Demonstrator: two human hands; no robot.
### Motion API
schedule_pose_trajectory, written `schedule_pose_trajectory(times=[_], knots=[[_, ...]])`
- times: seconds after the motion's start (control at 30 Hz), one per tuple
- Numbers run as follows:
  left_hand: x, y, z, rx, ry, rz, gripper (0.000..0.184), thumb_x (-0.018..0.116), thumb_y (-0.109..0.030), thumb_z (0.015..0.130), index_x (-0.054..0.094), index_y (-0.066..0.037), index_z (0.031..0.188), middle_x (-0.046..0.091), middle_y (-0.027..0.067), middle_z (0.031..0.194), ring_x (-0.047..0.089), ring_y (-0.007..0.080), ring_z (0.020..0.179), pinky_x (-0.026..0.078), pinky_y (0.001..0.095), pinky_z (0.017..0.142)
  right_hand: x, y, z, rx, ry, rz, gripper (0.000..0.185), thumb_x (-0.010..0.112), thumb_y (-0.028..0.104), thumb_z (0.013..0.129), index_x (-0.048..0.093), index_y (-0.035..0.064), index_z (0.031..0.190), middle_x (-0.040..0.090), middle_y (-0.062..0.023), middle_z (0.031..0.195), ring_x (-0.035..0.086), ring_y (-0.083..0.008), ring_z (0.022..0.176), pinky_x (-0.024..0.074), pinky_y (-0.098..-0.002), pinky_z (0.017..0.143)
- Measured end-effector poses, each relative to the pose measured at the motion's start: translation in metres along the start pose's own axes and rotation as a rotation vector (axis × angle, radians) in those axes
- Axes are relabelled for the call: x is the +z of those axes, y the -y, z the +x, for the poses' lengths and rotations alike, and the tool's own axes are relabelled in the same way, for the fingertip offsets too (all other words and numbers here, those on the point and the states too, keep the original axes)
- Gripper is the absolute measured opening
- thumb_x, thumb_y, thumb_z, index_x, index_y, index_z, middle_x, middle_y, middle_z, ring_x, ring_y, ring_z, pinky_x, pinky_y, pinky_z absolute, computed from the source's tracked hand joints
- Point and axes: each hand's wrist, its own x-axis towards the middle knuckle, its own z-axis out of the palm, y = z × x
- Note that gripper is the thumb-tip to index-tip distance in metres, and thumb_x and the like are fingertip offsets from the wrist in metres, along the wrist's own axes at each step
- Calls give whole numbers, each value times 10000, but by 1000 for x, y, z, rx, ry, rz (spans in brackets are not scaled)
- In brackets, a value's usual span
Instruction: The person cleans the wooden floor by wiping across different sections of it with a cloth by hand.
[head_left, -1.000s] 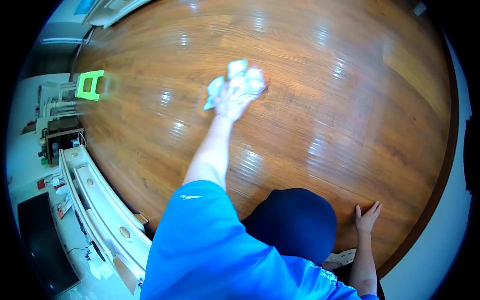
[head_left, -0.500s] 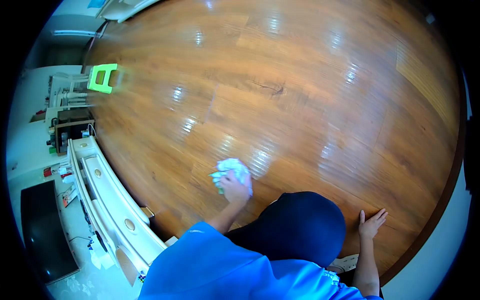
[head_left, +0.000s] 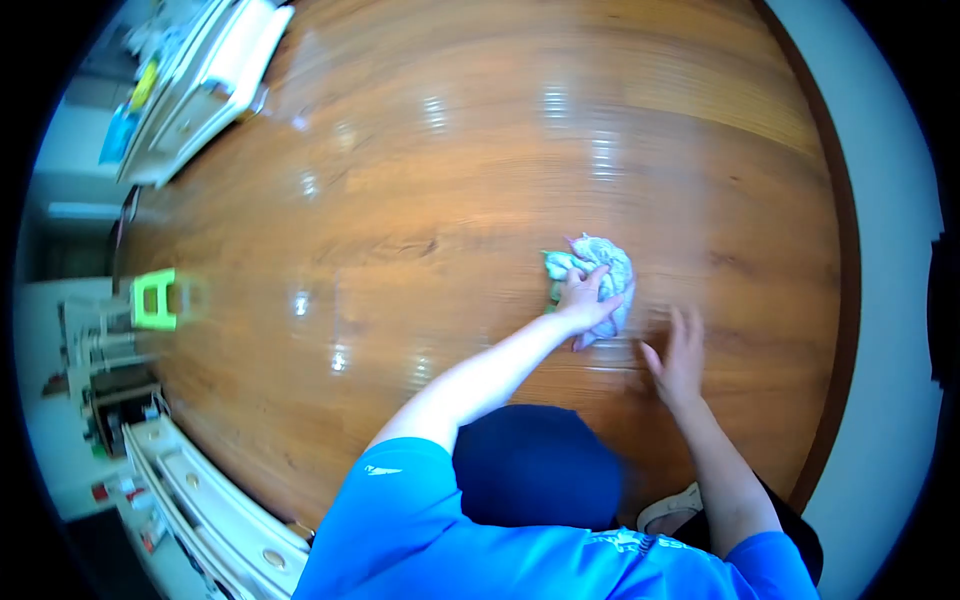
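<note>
On the shiny wood floor, a crumpled pale cloth point(head_left: 618, 272) with a green part on its left side lies in front of me. My left hand point(head_left: 585, 302) presses down on it, fingers curled into the fabric, with the arm stretched forward. To the right and a little nearer my body is my right hand point(head_left: 680, 362), empty, its fingers spread and slightly blurred. Whether its palm touches the floor I cannot tell. My dark-clothed knee point(head_left: 538, 465) is below the cloth, and a light shoe point(head_left: 670, 508) shows by my right forearm.
A white drawer cabinet point(head_left: 215, 510) runs along the lower left. Another white cabinet point(head_left: 190, 125) stands at the upper left. A bright green stool point(head_left: 154, 299) is at the far left. A dark baseboard point(head_left: 845, 270) and pale wall border the floor on the right.
My left hand has moved the cloth rightward and farther from my body. My right hand has left its earlier spot on the floor and come forward, closer to the cloth. The view has turned right.
</note>
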Motion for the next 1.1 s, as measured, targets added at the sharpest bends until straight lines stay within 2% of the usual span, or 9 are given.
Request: schedule_pose_trajectory(times=[0.07, 0.1, 0.2, 0.27, 0.33, 0.53, 0.67, 0.9, 1.1], knots=[[-15, -50, -16, -189, 433, -804, 715, 610, -389, 903, 239, -199, 1484, 426, 152, 1272, 502, 265, 1073, 528, 435, 775, 2, 24, 34, -46, 26, 201, 821, 783, 191, 697, 368, 61, 1394, 349, -252, 1418, 340, -431, 1309, 315, -481, 1081], [-8, -46, -17, -211, 508, -905, 662, 566, -295, 947, 191, -199, 1484, 465, 109, 1275, 552, 232, 1066, 562, 385, 721, 10, 26, 47, -137, 92, 235, 850, 790, 214, 668, 375, 83, 1397, 353, -210, 1439, 348, -428, 1307, 327, -478, 1075], [-10, -23, -19, 46, 144, -530, 552, 578, -234, 942, 300, -164, 1414, 471, 140, 1304, 587, 244, 1056, 561, 399, 752, 33, 14, 44, -87, 360, -96, 721, 705, 453, 773, 406, 282, 1407, 287, -99, 1508, 256, -421, 1372, 287, -648, 1020], [-34, -7, -23, -280, -136, -612, 552, 600, -271, 928, 337, -97, 1381, 476, 147, 1302, 598, 261, 1031, 560, 395, 747, 45, -14, 43, -117, 344, -227, 691, 659, 469, 805, 391, 299, 1419, 286, -77, 1513, 265, -398, 1375, 294, -615, 1029], [-57, 22, -24, -307, -281, -619, 541, 628, -288, 907, 393, -81, 1348, 543, 142, 1229, 615, 246, 990, 555, 395, 745, 42, -46, 47, -144, 335, -205, 647, 614, 454, 844, 377, 310, 1429, 293, -77, 1513, 248, -378, 1391, 290, -615, 1038], [-117, -7, -50, -393, -243, -523, 411, 574, -282, 950, 469, -107, 1306, 609, 72, 1155, 629, 163, 928, 524, 289, 687, -67, -247, 66, 239, 283, -506, 659, 471, 587, 883, 285, 352, 1470, 263, -58, 1535, 211, -388, 1404, 201, -702, 1036], [-139, -65, -76, -384, -311, -409, 409, 571, -332, 950, 489, -119, 1290, 624, 46, 1103, 615, 131, 906, 494, 262, 673, -135, -328, 44, 349, 385, -464, 834, 590, 645, 787, 238, 357, 1486, 211, -151, 1541, 155, -473, 1394, 225, -716, 1014], [-176, -151, -120, -414, -417, -231, 341, 582, -303, 946, 519, -149, 1243, 636, 22, 1059, 613, 109, 877, 474, 248, 667, -127, -365, 20, 226, 345, -320, 929, 653, 615, 744, 204, 317, 1501, 136, -245, 1529, 113, -515, 1382, 200, -735, 1007], [-213, -262, -198, -371, -495, 48, 305, 592, -284, 941, 572, -141, 1209, 642, 3, 1008, 597, 64, 817, 434, 185, 640, -143, -362, 27, 235, 436, -256, 947, 656, 609, 748, 171, 323, 1509, 74, -234, 1547, 43, -495, 1403, 181, -742, 1011]])
